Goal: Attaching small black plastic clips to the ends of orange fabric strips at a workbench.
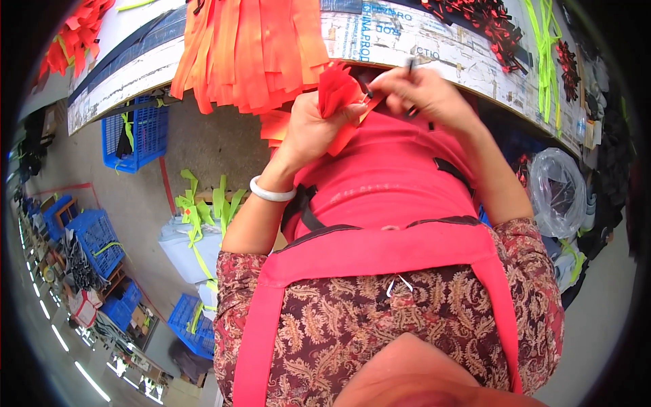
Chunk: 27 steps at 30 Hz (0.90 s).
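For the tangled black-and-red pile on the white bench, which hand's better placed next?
Right, likely: the right hand is nearer the tangled black-and-red pile; the left hand grips a folded red fabric bundle.

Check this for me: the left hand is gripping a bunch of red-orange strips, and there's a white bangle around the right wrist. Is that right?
Not quite: the white bangle is around the left wrist, not the right, as the head view shows. The left hand is indeed gripping a bunch of red-orange strips.
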Tool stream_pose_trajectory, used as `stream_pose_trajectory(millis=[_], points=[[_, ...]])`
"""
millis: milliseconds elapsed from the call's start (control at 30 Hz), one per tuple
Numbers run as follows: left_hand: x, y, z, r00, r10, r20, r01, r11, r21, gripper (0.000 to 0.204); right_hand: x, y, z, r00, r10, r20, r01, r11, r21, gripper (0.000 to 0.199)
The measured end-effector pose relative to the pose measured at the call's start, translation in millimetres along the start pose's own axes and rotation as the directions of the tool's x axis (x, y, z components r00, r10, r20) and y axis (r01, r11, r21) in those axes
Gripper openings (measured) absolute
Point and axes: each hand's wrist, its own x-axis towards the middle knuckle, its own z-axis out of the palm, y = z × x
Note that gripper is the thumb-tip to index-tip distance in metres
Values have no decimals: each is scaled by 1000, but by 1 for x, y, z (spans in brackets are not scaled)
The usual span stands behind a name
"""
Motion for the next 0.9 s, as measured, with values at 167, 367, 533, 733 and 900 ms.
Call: stream_pose_trajectory(millis=[167,367,533,733,900], points=[[-1,9,7,1000,-19,23,19,1000,0,11,-1,2,39,997,-50,-63,65,959,275,25],[-3,-3,-2,989,-78,-123,66,993,-93,16,3,2,33,974,-167,-152,205,936,286,15],[-6,-5,-1,991,-97,-96,86,989,-120,17,2,7,38,965,-210,-160,243,942,233,14],[-6,-4,-2,992,-100,-79,91,991,-101,11,6,9,41,944,-263,-198,298,939,173,10],[-6,-4,1,992,-111,-64,105,990,-99,9,6,13,39,964,-210,-162,243,943,229,10]])
